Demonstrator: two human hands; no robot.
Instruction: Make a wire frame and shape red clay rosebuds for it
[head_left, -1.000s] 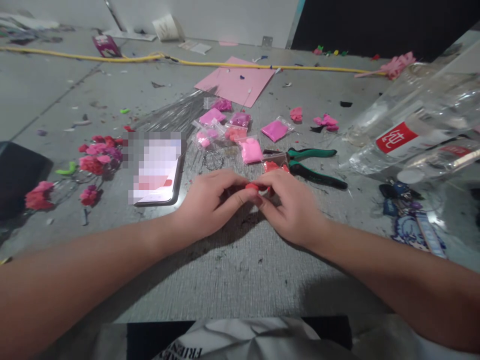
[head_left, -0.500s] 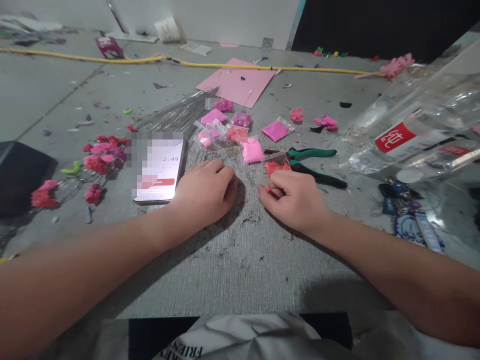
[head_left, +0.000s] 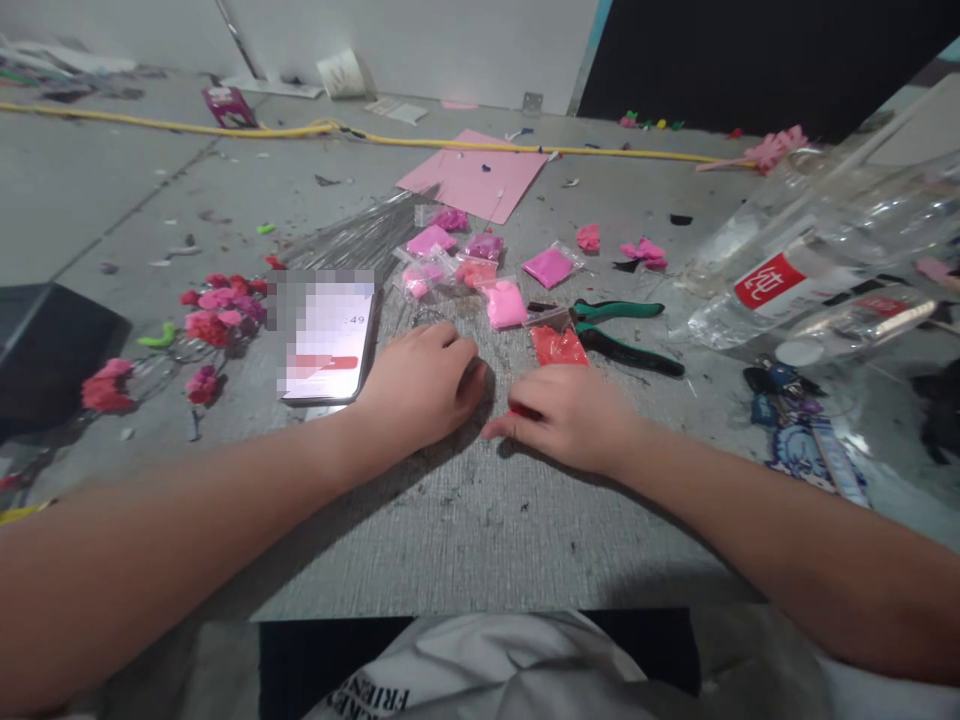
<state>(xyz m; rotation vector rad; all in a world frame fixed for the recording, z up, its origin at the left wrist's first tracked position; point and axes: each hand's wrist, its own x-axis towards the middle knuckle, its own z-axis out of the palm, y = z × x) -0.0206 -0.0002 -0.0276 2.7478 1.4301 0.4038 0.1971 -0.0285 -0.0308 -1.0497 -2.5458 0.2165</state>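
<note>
On the grey table [head_left: 450, 570] the work looks partway along — some pieces made up, a good deal of material still bagged. At the right stands a clear bottle [head_left: 795, 275], whose red label patch bears one large white character that I cannot read with certainty. The person's shirt [head_left: 480, 665] has dark lettering, "FRIEN" before a fold hides the rest. A straw-like sheaf of thin strands [head_left: 352, 235], apparently stock not yet used, lies behind the phone. The left hand [head_left: 431, 385] rests palm down with fingers bent; whether anything is under them I cannot tell. The right hand [head_left: 574, 415], apart from it, is curled around a small red piece. The phone [head_left: 330, 350], just beside the left hand, shows ":49" above a red bar, with the rest of its screen blurred out. Green-and-black pliers [head_left: 602, 343] lie idle beyond the right hand. Far left, a red-and-pink flower-like cluster [head_left: 214, 320] seems finished, or nearly so. Pink packets [head_left: 506, 303] sit mid-table, with no print legible on them, and a red packet [head_left: 559, 347] lies just beyond the right hand. Smallest is that red piece [head_left: 517, 410] — mostly hidden in the right hand's fingers, its shape unclear, so probably unfinished.
</note>
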